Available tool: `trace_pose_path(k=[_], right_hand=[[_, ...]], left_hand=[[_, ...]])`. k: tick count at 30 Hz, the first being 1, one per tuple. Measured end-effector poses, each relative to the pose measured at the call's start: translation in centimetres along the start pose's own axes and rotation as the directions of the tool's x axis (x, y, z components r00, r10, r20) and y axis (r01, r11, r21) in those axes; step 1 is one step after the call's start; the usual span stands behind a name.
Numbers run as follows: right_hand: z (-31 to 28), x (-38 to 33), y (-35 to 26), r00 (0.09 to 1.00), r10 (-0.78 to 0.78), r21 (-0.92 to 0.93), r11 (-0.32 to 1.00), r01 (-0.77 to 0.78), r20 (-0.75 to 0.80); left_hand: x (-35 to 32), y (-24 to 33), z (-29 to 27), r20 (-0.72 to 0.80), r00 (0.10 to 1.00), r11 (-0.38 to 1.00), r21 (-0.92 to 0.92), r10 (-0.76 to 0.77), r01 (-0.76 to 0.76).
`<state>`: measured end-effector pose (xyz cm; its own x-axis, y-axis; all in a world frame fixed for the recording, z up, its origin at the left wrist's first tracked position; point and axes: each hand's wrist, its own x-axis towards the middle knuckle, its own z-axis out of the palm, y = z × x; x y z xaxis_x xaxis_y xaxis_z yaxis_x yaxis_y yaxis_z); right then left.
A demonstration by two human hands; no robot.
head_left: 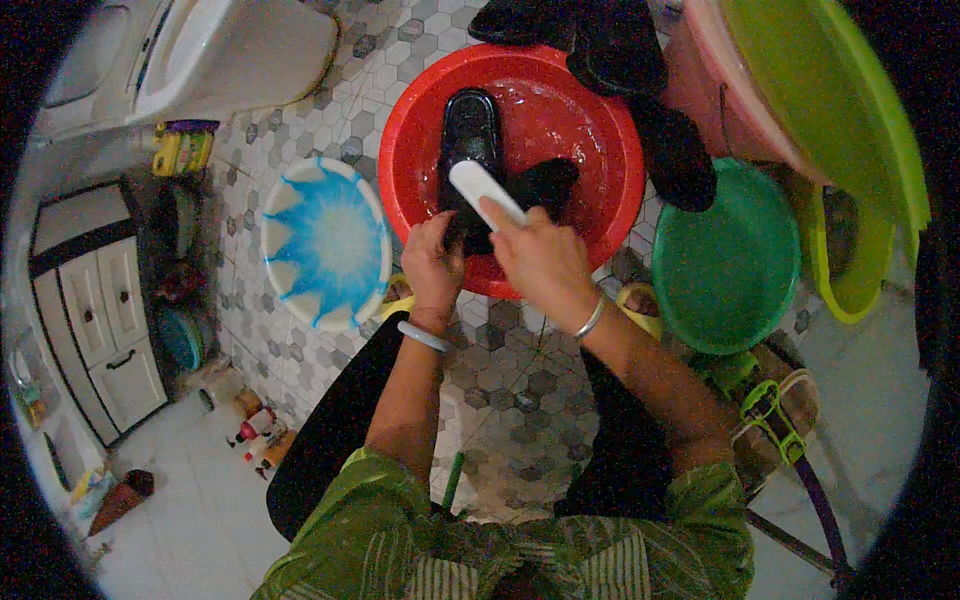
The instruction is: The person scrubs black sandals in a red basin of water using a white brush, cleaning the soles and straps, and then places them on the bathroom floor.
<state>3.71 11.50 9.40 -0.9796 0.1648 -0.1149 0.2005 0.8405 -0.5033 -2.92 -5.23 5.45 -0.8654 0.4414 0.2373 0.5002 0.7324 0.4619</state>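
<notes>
Held a long, rounded white plastic brush in the right hand at the centre of the frame, with fingers clamped round its lower end. Gripped a glossy black boot with a rounded sole by its near end with the left hand, clamped beside the right. Had that boot lying in a round red plastic basin at upper centre, below the brush. Saw more black material to its right in the same basin, too dim to tell for certain from the boot itself. Wore a pale round bangle on the left wrist and a shiny silver metal bangle on the right. Had a round white basin with a blue splash pattern at centre left, a round green plastic basin at centre right, and other tall black boots at the top. Worked above grey-and-white hexagonal floor tiles.
</notes>
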Motion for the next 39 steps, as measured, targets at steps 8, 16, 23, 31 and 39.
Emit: trace_pose_path(k=[8,16,23,31,39], right_hand=[[0.4,4.9,8.0,0.982,0.181,0.1,0.979,-0.175,-0.051],[1.6,4.1,4.6,0.994,0.104,0.248,0.963,-0.105,0.017],[-1.1,1.0,-3.6,0.999,-0.023,0.028,0.999,0.024,-0.046],[-0.6,4.6,5.0,0.981,0.153,0.067,0.987,-0.146,-0.122],[-0.9,2.3,-0.3,0.991,0.089,-0.115,0.988,-0.101,-0.099]], left_hand=[[0.8,-0.2,1.4,0.008,0.993,0.989,-0.086,-0.118,0.118],[0.3,-0.4,0.7,0.009,0.954,0.929,-0.227,-0.299,0.293],[4.3,-0.1,0.2,0.126,0.961,0.969,0.0,-0.246,0.248],[4.1,-0.3,1.6,0.177,0.915,0.746,-0.534,-0.361,0.398],[3.5,-0.6,0.5,0.118,0.921,0.707,-0.606,-0.372,0.364]])
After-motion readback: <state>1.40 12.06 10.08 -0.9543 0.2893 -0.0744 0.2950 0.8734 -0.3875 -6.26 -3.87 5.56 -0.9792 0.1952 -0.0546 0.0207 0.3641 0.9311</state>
